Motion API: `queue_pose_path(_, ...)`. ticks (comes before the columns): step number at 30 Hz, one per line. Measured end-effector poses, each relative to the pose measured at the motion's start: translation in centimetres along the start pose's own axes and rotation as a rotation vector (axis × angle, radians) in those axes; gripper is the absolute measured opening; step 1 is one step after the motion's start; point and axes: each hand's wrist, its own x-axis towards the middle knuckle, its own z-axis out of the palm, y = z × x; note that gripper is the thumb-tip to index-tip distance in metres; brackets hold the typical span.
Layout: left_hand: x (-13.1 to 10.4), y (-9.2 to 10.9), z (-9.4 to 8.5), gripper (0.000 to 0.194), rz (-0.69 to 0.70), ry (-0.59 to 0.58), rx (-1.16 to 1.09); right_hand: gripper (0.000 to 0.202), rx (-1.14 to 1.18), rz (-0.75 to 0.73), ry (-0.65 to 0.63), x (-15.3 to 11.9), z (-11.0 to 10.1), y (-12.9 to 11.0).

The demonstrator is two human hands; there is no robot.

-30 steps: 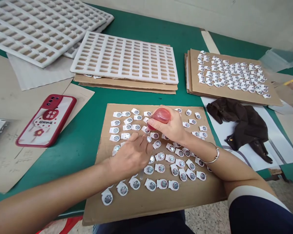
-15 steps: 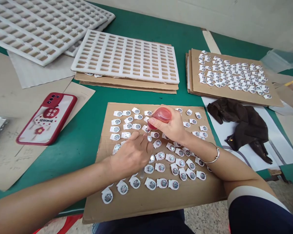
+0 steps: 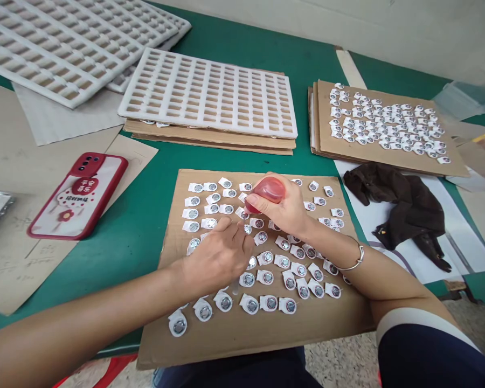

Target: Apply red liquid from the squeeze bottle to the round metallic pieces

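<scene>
My right hand (image 3: 285, 207) is wrapped round a rounded, translucent red squeeze bottle (image 3: 270, 189), tilted down toward the cardboard. Its lower end is hidden near my left fingers. Close against it, my left hand (image 3: 222, 250) is curled with the fingers bent together over the small parts; what they pinch, if anything, is hidden. A thin clear tip (image 3: 235, 286) shows just below that hand. Around both hands, small round metal pieces on white tabs (image 3: 267, 277) lie in loose rows on a cardboard sheet (image 3: 210, 345).
A white slotted tray (image 3: 210, 70) rests on cardboard behind; larger white trays (image 3: 64, 48) are stacked at far left. A red-cased phone (image 3: 78, 196) lies left. Right are a cardboard stack (image 3: 323, 143) bearing similar pieces and a dark brown cloth (image 3: 404, 205) on white paper.
Almost nothing differs. Both hands stay in the same place, with the red squeeze bottle still in my right hand; the view has shifted very slightly.
</scene>
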Motion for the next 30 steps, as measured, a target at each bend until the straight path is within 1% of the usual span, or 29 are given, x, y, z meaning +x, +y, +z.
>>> queue_pose_path(5,0.07,-0.02,-0.06,0.023,0.004,0.013,0.006,0.025,-0.011,-0.012,0.007,0.05,0.07,0.08)
queue_pose_path(11,0.15,-0.07,-0.33,0.023,0.008,-0.003,0.027,0.026,-0.022,-0.013,0.009,0.10,0.10,0.17)
queue_pose_path(17,0.21,-0.12,-0.26,0.025,0.006,0.027,0.036,0.027,-0.032,-0.010,0.020,0.08,0.09,0.28)
queue_pose_path(22,0.11,-0.06,-0.10,0.026,0.003,0.023,0.017,0.027,-0.019,-0.003,0.020,0.14,0.13,0.41)
queue_pose_path(30,0.09,-0.07,-0.11,0.022,0.011,-0.019,0.010,0.027,-0.009,0.020,0.017,0.07,0.14,0.45)
